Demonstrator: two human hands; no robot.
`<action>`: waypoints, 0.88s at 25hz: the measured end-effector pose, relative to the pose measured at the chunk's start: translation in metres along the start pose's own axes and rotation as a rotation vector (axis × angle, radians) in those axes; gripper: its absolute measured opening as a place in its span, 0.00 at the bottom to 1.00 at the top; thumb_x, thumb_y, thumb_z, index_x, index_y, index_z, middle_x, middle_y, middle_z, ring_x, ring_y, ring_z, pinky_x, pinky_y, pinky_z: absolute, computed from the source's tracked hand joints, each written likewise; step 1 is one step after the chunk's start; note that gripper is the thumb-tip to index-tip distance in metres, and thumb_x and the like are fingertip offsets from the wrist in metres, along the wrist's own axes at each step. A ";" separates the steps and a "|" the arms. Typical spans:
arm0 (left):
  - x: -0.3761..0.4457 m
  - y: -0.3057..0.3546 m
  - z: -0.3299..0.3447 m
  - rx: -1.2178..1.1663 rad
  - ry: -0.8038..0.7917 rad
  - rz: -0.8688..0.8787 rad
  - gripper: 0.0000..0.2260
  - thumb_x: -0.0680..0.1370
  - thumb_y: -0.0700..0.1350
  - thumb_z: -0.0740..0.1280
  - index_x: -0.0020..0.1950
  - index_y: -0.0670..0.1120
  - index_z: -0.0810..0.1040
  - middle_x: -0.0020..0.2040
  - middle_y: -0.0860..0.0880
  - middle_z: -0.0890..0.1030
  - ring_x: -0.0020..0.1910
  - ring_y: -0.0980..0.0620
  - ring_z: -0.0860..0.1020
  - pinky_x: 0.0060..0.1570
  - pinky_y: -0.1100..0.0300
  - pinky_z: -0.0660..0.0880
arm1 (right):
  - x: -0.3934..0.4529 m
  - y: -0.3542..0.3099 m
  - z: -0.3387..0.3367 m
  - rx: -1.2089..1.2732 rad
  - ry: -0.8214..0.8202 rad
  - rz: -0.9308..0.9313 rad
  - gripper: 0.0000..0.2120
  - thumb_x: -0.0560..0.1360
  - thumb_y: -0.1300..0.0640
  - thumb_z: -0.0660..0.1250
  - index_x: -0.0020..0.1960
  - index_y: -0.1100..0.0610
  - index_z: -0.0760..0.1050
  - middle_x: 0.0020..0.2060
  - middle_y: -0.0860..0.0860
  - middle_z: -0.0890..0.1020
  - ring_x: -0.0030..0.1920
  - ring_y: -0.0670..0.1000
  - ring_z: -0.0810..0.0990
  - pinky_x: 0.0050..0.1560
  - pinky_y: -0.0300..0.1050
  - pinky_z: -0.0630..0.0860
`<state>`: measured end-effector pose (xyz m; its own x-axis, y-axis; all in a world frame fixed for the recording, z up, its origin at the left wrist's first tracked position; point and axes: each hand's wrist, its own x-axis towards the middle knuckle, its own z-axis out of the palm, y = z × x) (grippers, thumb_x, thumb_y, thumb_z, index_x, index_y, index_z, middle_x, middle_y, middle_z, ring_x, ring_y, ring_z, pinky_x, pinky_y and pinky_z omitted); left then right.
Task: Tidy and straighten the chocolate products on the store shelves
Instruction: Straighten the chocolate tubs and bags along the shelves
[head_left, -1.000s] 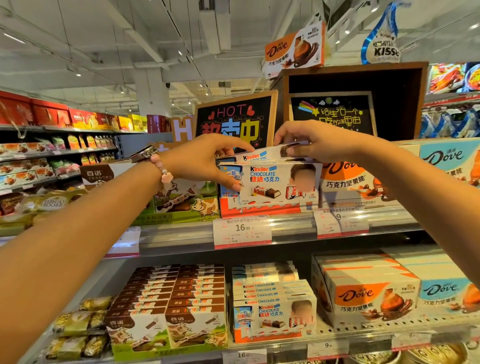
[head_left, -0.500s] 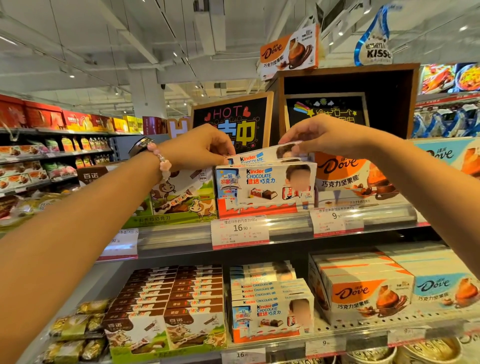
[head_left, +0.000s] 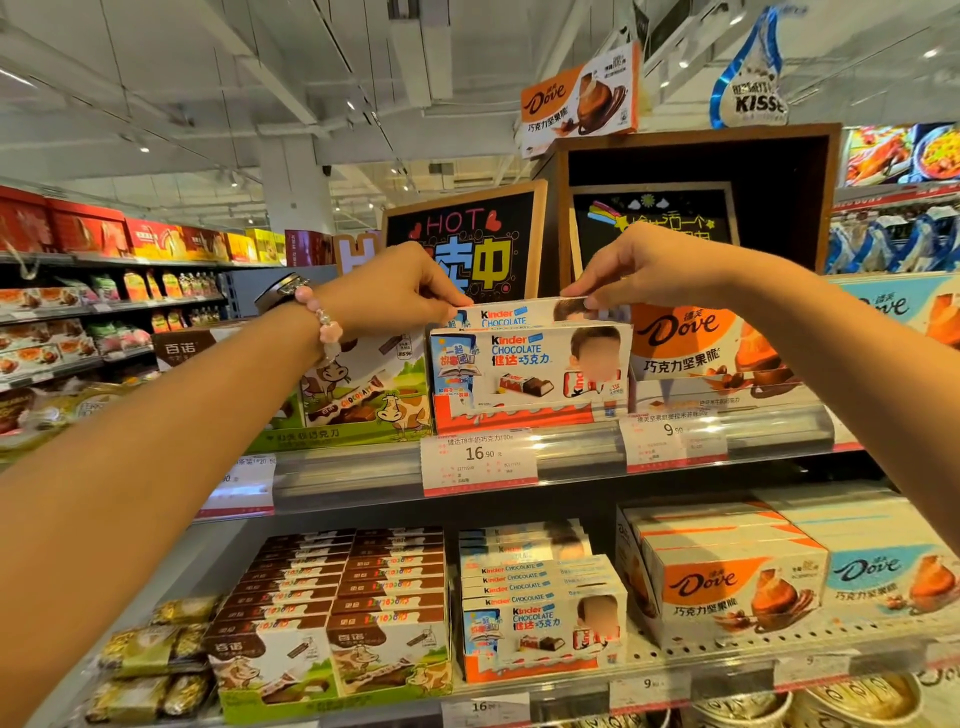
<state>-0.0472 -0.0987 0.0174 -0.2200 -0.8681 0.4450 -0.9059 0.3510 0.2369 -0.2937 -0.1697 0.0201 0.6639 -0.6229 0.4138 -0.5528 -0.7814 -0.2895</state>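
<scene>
From the head camera I see my left hand (head_left: 395, 291) and right hand (head_left: 654, 270) each pinching an end of a Kinder Chocolate box (head_left: 524, 312), fingers curled over its top edge. Held between both grips, it sits just behind and above the front Kinder display box (head_left: 530, 374) on the upper shelf (head_left: 363, 467). Right of my right-hand grip stands a Dove box (head_left: 696, 343); left of my left-hand grip, a cow-print chocolate box (head_left: 363, 395).
</scene>
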 end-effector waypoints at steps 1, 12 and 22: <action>0.002 0.000 0.001 0.051 -0.044 -0.004 0.12 0.76 0.45 0.65 0.54 0.39 0.81 0.51 0.43 0.81 0.49 0.42 0.78 0.50 0.51 0.78 | 0.002 -0.001 0.002 -0.047 -0.028 -0.004 0.08 0.75 0.61 0.65 0.49 0.52 0.81 0.49 0.50 0.81 0.51 0.48 0.78 0.48 0.37 0.73; -0.004 0.003 0.002 0.085 -0.220 0.049 0.20 0.71 0.55 0.66 0.60 0.48 0.78 0.54 0.53 0.81 0.42 0.68 0.78 0.36 0.72 0.74 | -0.001 -0.019 0.034 -0.432 -0.176 0.034 0.31 0.75 0.36 0.53 0.74 0.49 0.57 0.69 0.51 0.70 0.68 0.53 0.68 0.64 0.47 0.65; -0.017 0.008 0.007 0.247 -0.060 0.076 0.23 0.69 0.53 0.71 0.61 0.47 0.77 0.56 0.52 0.79 0.47 0.61 0.74 0.47 0.64 0.72 | -0.006 -0.012 0.041 -0.534 -0.025 -0.123 0.31 0.75 0.35 0.53 0.73 0.51 0.61 0.67 0.51 0.73 0.63 0.52 0.74 0.58 0.47 0.71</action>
<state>-0.0537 -0.0831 0.0053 -0.3055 -0.8643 0.3995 -0.9451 0.3265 -0.0162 -0.2702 -0.1576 -0.0147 0.7482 -0.5335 0.3945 -0.6445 -0.7256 0.2411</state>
